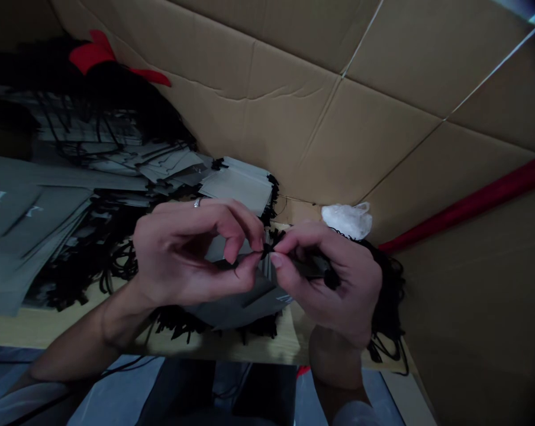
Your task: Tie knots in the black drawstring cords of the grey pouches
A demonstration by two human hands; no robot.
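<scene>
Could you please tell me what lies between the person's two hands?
A black cord, pinched by the left hand and right hand, in the head view.

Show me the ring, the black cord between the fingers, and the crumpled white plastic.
ring (197, 202), head view, on its band
black cord (273, 244), head view, on its tuft
crumpled white plastic (346, 221), head view, on its middle

Paper bags (28, 236) left of hands (192, 248)
</scene>
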